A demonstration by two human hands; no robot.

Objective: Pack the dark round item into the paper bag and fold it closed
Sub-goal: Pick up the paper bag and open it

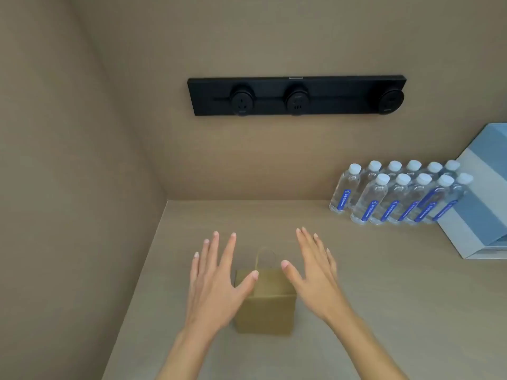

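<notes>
A small brown paper bag (267, 308) stands on the beige counter (384, 297) near its front, its top folded over and a thin loop handle sticking up behind. My left hand (216, 281) hovers flat at the bag's left side, fingers spread, thumb over the bag's top left corner. My right hand (315, 272) hovers flat at the bag's right side, fingers apart, thumb pointing at the bag's top. Neither hand holds anything. No dark round item shows outside the bag.
Several clear water bottles (395, 193) with white caps stand in rows at the back right. A blue and white box (482, 198) leans beside them. A black socket strip (296, 96) is fixed on the back wall. A side wall closes the counter's left.
</notes>
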